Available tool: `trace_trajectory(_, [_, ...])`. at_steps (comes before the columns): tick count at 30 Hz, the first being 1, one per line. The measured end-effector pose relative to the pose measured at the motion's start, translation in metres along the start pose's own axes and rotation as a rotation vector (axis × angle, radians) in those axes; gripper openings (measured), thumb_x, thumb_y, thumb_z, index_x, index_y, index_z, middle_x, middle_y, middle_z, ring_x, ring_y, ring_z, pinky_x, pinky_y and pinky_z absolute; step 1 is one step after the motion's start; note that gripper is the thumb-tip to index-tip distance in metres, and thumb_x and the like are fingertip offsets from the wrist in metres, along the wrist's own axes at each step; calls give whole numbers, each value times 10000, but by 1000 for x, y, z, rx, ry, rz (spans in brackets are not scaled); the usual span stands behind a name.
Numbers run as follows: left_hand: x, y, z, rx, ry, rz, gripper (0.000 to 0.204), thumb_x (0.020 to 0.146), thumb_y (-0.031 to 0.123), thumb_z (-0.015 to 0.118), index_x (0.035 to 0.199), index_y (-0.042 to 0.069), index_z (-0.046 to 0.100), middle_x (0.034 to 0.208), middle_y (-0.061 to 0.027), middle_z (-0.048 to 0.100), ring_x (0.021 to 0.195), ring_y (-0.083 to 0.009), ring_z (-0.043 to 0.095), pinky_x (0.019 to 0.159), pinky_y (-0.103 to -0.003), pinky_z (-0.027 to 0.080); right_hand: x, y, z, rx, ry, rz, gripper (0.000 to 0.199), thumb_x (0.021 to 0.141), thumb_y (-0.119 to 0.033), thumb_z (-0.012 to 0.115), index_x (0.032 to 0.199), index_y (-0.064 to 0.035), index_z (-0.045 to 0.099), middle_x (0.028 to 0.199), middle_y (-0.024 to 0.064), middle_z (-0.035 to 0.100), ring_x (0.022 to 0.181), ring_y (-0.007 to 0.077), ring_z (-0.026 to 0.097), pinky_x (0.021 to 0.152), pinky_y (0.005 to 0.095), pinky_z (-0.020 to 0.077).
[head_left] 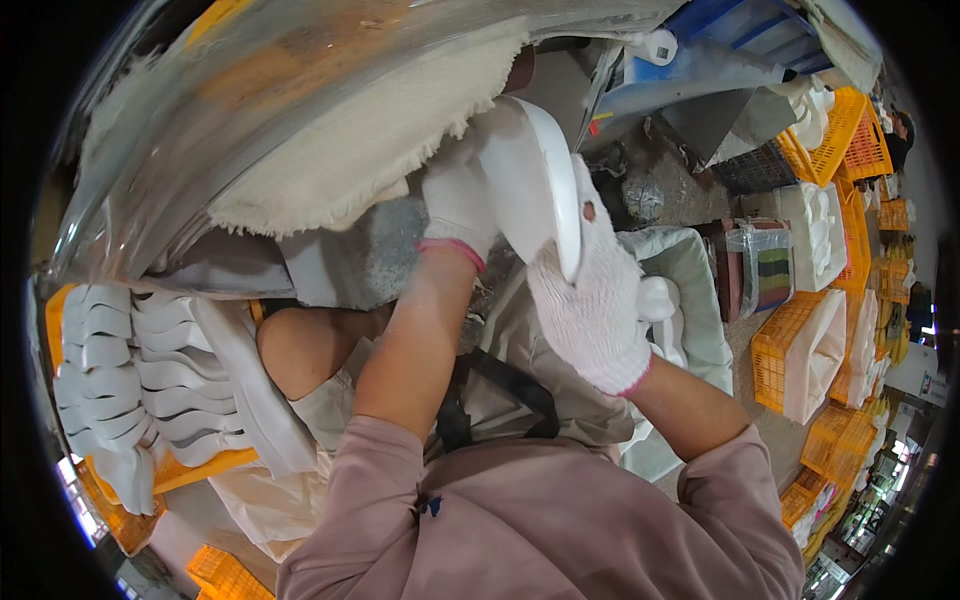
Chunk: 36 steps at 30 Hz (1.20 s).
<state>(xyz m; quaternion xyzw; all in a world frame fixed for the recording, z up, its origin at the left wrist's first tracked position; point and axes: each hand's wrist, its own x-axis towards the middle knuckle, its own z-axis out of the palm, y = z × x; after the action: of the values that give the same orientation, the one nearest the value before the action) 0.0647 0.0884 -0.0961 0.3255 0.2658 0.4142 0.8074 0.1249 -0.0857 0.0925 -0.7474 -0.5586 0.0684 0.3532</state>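
Note:
A smooth white shoe sole [525, 170] is held up on a slant in front of me, between both hands. My left hand [462, 195], in a white knit glove with a pink cuff, is closed on its left side; the fingertips are hidden behind the sole. My right hand [590, 290], in a matching glove with a small hole at a finger, grips the lower end and right edge, thumb across the near face. Just beyond the left hand hangs a frayed cream cloth pad [370, 135] on the edge of a plastic-wrapped machine [240, 70].
Many white soles stand stacked in a yellow crate [190, 470] at my left. More soles [660, 310] lie in a cloth-lined container [700, 290] by my right hand. Yellow crates [775, 350] line the right side. A blue bin [720, 50] stands at the far right.

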Motion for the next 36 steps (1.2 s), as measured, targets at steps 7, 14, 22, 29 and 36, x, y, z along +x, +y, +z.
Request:
trace_trajectory(7, [-27,61,-54,945,232,76,549,1054,380,689,1411,-34,641,1365,-139,698,1237,-229,657,1067,-350,508,50,22,37,153,30,-63,232,902,-115,636,1103,1,648,1059,296,715,944,509,697,795,528,590])
trace_trajectory(14, [-117,120,-45,1075,65,-151,620,1030,349,690,1492,-46,571,1429,-161,654,1286,-237,613,1099,-362,493,101,22,57,-185,-70,-163,240,835,-299,708,865,-96,833,915,194,785,876,398,772,794,490,634])
trace_trajectory(22, [-64,32,-55,601,-139,-185,510,1139,314,458,1560,27,485,1503,-156,597,1338,-290,615,1137,-419,495,20,-25,-7,309,-320,535,790,854,-186,659,1537,114,400,1113,312,734,1033,485,737,910,512,584])
trace_trajectory(29, [4,29,-57,1007,62,-44,548,1091,457,539,1400,15,634,1402,-188,679,1283,-327,654,1114,-417,493,25,-1,7,181,185,227,751,828,-211,744,1450,100,461,930,264,720,867,464,745,819,512,597])
trace_trajectory(36, [-45,85,-67,1350,358,125,830,985,729,619,1261,-46,734,1239,-248,761,1126,-353,726,1018,-433,517,91,13,41,180,65,186,407,774,-297,732,997,42,698,971,309,750,1011,477,737,938,495,588])
